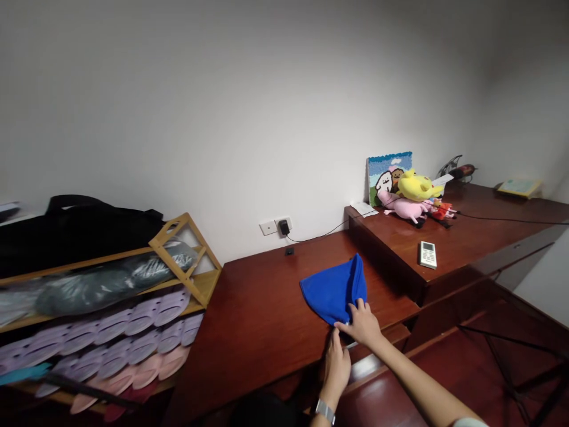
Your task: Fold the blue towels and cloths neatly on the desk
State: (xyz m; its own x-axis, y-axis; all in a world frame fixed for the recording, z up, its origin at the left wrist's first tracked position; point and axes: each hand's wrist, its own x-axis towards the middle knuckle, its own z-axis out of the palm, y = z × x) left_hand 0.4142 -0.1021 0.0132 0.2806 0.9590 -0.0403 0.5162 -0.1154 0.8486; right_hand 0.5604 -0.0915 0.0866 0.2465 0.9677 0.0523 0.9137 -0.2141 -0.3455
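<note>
A blue cloth piece, folded and with one side standing up, lies on the lower reddish-brown desktop. My right hand is on its near right corner, with the thumb to the left and the fingers bent over the fabric. A small pale spot shows on the cloth beside the thumb. Just below, at the desk's front edge, is my left hand, its index finger pointing up towards my right thumb. It wears a silver watch band, its fingers are loosely bent and apart, and nothing shows in it.
On the raised desk section are a remote control, plush toys, a dog picture and a long black cable. A charger is plugged into the wall. At left, a wooden shoe rack holds clogs and a black bag.
</note>
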